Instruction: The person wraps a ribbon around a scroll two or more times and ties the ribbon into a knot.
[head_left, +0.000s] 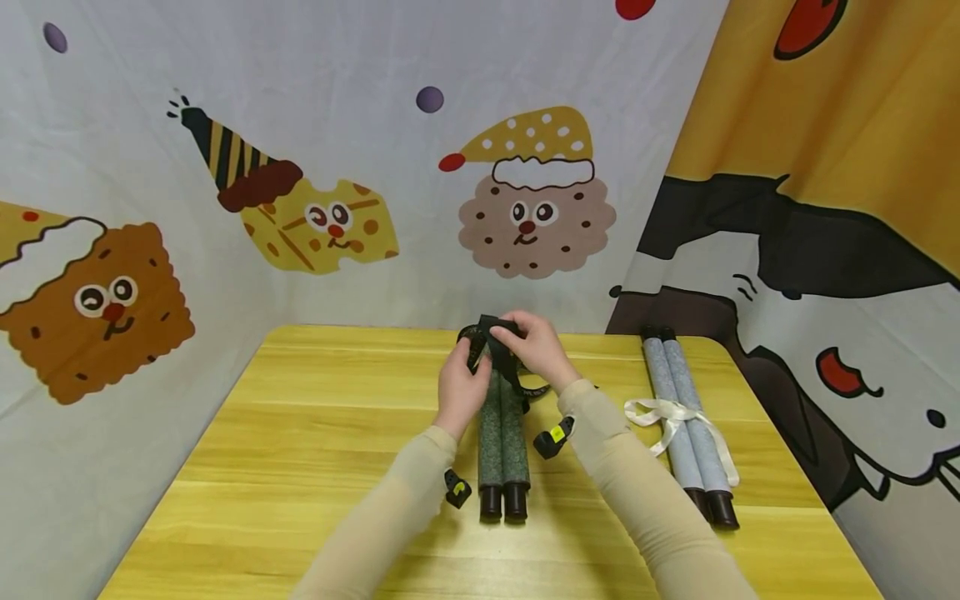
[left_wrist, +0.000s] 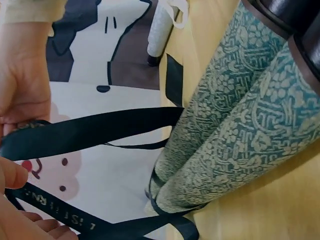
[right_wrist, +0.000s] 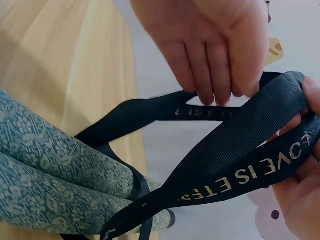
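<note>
1. Black ribbon with pale gold lettering (head_left: 501, 354): up in your fingers, both hands on it. "LOVE IS" is legible on the stretch by your right fingers.
2. Your left hand (head_left: 460, 390): thumb and fingers pinch the ribbon. Exact fingertip contact is partly hidden.
3. Your right hand (head_left: 542, 346): thumb and fingers grasp a folded loop of it, just right of your left fingers and slightly beyond them.
4. From your fingers the ribbon drops to a pair of green, pattern-woven, fabric-covered rolls with dark glossy end caps (head_left: 502, 446). A turn of it goes round both. Can't tell if it's knotted.
5. Those rolls lie side by side, below your fingers and running back from there toward you, caps at the near end.
6. Pale grey-blue rolls with dark end caps (head_left: 684, 450): another pair, well right of your right fingers. White satin ribbon (head_left: 677, 412) tied round them in a bow.
7. Small black wrist cameras with yellow marks: left unit (head_left: 457, 490) and right unit (head_left: 553, 440), both nearer you than your fingers.
8. Yellowish wood-grain table (head_left: 322, 450) under your fingers; white cartoon-printed cloth (head_left: 360, 100) hangs beyond them.
</note>
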